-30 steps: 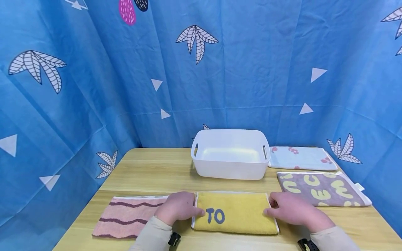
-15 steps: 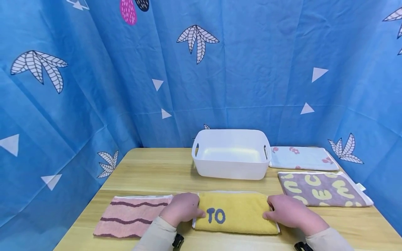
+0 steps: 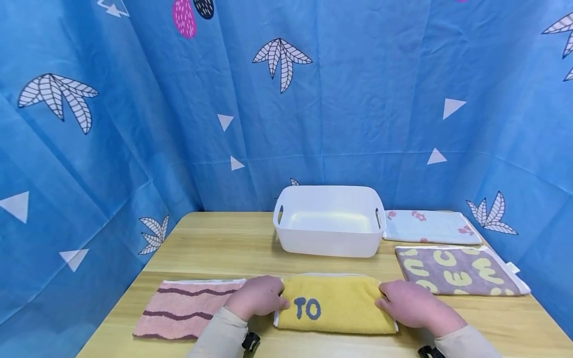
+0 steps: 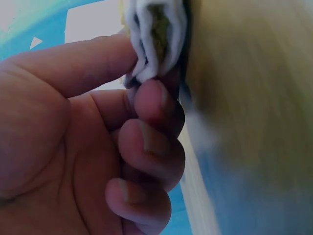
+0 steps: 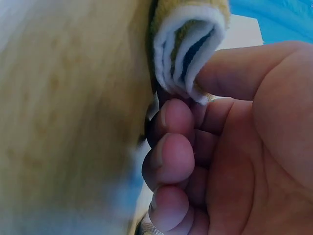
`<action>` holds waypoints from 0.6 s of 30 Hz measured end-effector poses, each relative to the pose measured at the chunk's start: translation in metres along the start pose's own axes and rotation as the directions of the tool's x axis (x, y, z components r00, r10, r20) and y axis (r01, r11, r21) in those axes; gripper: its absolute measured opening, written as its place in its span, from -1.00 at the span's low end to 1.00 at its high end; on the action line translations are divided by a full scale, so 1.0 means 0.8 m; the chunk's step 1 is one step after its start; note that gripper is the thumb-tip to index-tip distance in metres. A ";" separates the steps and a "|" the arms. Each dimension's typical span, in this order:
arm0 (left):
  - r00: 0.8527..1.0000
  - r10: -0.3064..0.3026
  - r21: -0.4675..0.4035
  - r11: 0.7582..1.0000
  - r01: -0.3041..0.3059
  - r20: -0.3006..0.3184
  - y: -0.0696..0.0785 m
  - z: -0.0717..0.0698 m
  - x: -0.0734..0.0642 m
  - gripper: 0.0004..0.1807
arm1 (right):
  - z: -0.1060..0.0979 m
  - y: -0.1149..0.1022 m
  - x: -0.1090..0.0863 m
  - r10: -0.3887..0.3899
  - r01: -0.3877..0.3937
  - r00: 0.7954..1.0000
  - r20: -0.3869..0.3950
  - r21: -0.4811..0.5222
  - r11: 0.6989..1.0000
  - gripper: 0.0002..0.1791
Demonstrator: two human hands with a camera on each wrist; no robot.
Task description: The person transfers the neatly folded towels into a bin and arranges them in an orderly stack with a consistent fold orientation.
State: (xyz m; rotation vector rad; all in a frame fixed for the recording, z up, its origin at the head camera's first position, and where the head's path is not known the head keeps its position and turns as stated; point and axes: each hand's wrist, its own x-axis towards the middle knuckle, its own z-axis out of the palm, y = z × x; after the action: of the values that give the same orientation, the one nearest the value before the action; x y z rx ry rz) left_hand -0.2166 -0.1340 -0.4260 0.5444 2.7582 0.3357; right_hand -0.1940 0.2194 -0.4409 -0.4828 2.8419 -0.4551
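A folded yellow towel [image 3: 337,306] with the letters "TO" lies on the table at the front middle. At its left end my left hand [image 3: 259,298] pinches the edge, thumb on top. My right hand [image 3: 409,302] pinches the opposite end the same way. In the left wrist view, the towel's folded layers [image 4: 154,39] with white hems sit between thumb and curled fingers [image 4: 146,142]. The right wrist view shows similar stacked layers [image 5: 188,49] between the thumb and fingers [image 5: 173,156] of that hand. The fingertips under the towel are partly hidden.
Behind the towel stands a white plastic basket [image 3: 329,243] with side handles. A pink striped towel [image 3: 179,308] lies at left, partly behind my left forearm. Folded at right are a purple lettered towel [image 3: 461,271] and a white floral towel [image 3: 427,226]. Blue curtains [image 3: 358,99] surround the wooden table [image 3: 215,238].
Both hands keep their places at the towel's ends, with the right-hand fingers drawn slightly closer together. The towel stays almost where it was; the head view shifts a little.
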 end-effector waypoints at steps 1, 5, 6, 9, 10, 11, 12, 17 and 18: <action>1.000 0.005 -0.003 1.000 -0.005 0.006 -0.001 0.000 0.000 -0.64 | 0.000 0.000 0.000 -0.007 0.007 1.000 -0.002 -0.003 1.000 -0.71; 0.999 0.010 -0.010 1.000 -0.010 0.041 -0.004 0.000 -0.002 -0.65 | 0.002 0.001 0.000 -0.027 0.027 1.000 -0.011 -0.014 1.000 -0.72; 0.999 0.015 -0.013 1.000 -0.014 0.047 -0.005 0.000 -0.003 -0.65 | 0.001 0.001 -0.001 -0.032 0.031 0.999 -0.017 -0.015 0.999 -0.73; 0.998 0.038 -0.010 0.999 -0.037 0.042 -0.006 -0.004 -0.003 -0.65 | 0.000 0.003 -0.001 -0.059 0.058 0.997 -0.054 -0.026 0.998 -0.72; 0.998 0.049 -0.011 0.999 -0.049 0.033 -0.007 -0.006 -0.004 -0.65 | -0.002 0.004 -0.001 -0.070 0.068 0.995 -0.068 -0.027 0.997 -0.72; 0.998 0.061 -0.009 0.998 -0.060 0.023 -0.008 -0.008 -0.003 -0.64 | -0.003 0.005 -0.001 -0.082 0.080 0.993 -0.082 -0.028 0.996 -0.72; 0.997 0.071 -0.009 0.997 -0.071 0.012 -0.008 -0.011 -0.003 -0.64 | -0.005 0.005 -0.001 -0.093 0.090 0.991 -0.096 -0.034 0.995 -0.71; 0.995 0.099 -0.019 0.995 -0.099 -0.011 -0.012 -0.020 0.001 -0.64 | -0.017 0.006 -0.002 -0.111 0.112 0.988 -0.106 0.006 0.994 -0.71; 0.995 0.100 -0.024 0.995 -0.101 -0.013 -0.013 -0.022 0.001 -0.64 | -0.020 0.006 -0.002 -0.108 0.111 0.989 -0.105 0.017 0.994 -0.71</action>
State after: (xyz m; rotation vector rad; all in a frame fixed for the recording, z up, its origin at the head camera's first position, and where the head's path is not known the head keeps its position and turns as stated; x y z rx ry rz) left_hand -0.2268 -0.1455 -0.4131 0.6783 2.7403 0.3970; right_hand -0.1980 0.2286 -0.4278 -0.6313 2.9161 -0.5475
